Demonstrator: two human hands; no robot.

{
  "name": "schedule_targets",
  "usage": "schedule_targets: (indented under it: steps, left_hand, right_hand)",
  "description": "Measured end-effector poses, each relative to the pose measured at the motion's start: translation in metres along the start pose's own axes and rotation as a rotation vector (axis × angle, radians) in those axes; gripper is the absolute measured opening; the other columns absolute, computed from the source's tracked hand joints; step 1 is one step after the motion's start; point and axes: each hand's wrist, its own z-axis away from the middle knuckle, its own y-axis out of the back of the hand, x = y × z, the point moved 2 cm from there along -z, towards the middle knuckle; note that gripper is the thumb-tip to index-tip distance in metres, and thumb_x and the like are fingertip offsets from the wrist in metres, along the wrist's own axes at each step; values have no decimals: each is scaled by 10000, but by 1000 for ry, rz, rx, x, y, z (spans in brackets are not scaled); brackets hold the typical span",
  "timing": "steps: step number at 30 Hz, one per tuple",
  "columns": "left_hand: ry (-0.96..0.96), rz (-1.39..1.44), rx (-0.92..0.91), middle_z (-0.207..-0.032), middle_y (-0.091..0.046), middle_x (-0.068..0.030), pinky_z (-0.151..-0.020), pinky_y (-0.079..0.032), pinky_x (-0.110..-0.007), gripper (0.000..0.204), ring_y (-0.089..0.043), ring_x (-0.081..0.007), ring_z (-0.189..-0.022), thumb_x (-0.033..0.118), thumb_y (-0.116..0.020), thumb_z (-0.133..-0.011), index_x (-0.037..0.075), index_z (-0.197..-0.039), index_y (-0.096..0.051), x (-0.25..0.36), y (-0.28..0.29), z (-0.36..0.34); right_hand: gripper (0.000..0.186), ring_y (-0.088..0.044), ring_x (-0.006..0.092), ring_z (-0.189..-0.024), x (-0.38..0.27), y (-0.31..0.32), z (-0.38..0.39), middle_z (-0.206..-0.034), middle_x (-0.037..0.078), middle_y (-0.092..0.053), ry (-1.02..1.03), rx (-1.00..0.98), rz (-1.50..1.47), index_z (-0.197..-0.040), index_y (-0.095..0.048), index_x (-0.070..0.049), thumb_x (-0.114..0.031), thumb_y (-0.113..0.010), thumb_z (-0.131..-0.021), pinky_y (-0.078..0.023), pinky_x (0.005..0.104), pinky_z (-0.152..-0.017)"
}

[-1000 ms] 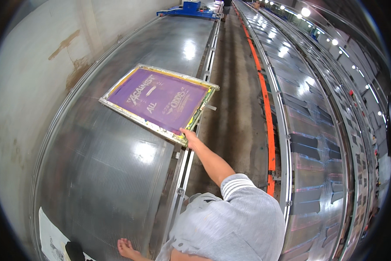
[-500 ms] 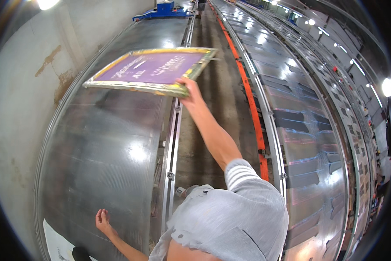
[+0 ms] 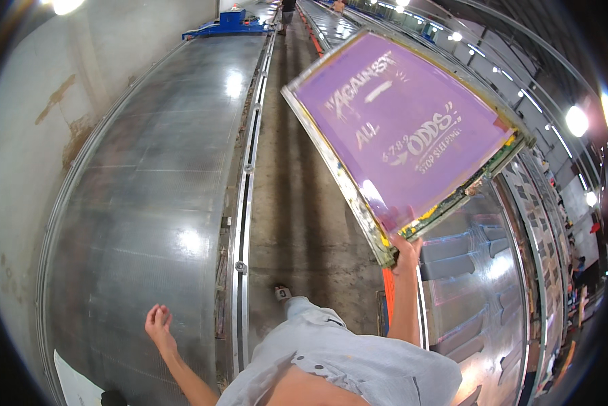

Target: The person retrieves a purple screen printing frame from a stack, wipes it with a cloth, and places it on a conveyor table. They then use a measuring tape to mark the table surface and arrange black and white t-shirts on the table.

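Note:
My right hand [image 3: 407, 254] grips the near corner of a screen printing frame [image 3: 412, 128]. The frame has purple mesh with pale lettering, and its metal edges are smeared with yellow and green. It is held up and tilted over the aisle and the right-hand table, with the fingers partly hidden at the corner. My left hand [image 3: 158, 323] hangs over the long grey table [image 3: 162, 169] on the left, fingers loosely curled and apart, with nothing seen in it.
A metal rail [image 3: 242, 237] edges the left table beside the concrete aisle [image 3: 304, 230]. Dark cut fabric pieces [image 3: 453, 267] lie on the right table. A blue machine [image 3: 233, 26] stands at the far end of the left table, near a person [image 3: 287, 15]. White cloth [image 3: 74, 379] lies at lower left.
The screen frame has swung in my right hand from above the left table to the right, across the aisle, and turned to show more of its face. My left hand has barely moved.

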Motion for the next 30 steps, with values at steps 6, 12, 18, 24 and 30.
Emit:
schedule_targets:
  steps: [6,12,18,24,30]
  left_hand:
    - [-126,15,-202,-988,-639,-101,-837,-529,-335,216,-624,-181,-945,114,-596,-930,-40,-1081,-605,52,-102,-12]
    - [-161,68,-290,-980,-639,-98,-833,-536,-335,205,-631,-175,-925,103,-595,-929,-40,-1077,-606,46,-175,-12]
    - [-43,-134,-174,-1009,-637,-110,-822,-525,-336,239,-629,-189,-934,106,-603,-911,-43,-1098,-599,-4,-176,14]
    - [230,-198,131,-969,-657,-60,-762,-511,-381,275,-627,-188,-899,170,-639,-881,58,-1129,-599,-67,-111,41]
    - [376,-209,208,-949,-652,-73,-784,-504,-404,270,-632,-203,-893,149,-628,-878,50,-1125,-580,-92,-129,68]
  right_hand:
    - [635,-632,267,-991,-26,49,-20,-1109,177,-606,-44,-129,402,-1269,-471,80,68,-592,-646,-524,392,-861]
    - [304,-625,171,-728,71,49,-129,-802,92,-663,-63,-260,866,-862,-643,56,-15,-697,-572,-496,316,-641]
    - [376,-673,392,-859,227,85,-235,-864,281,-669,-179,-410,1325,-815,-658,84,-154,-743,-537,-536,431,-761]
    - [431,-654,413,-922,308,129,-273,-927,305,-657,-365,-472,1244,-858,-659,84,-181,-771,-536,-530,442,-793]
    - [615,-627,401,-1002,290,173,-295,-1028,287,-639,-418,-484,1437,-1089,-565,69,-261,-797,-624,-506,453,-865]
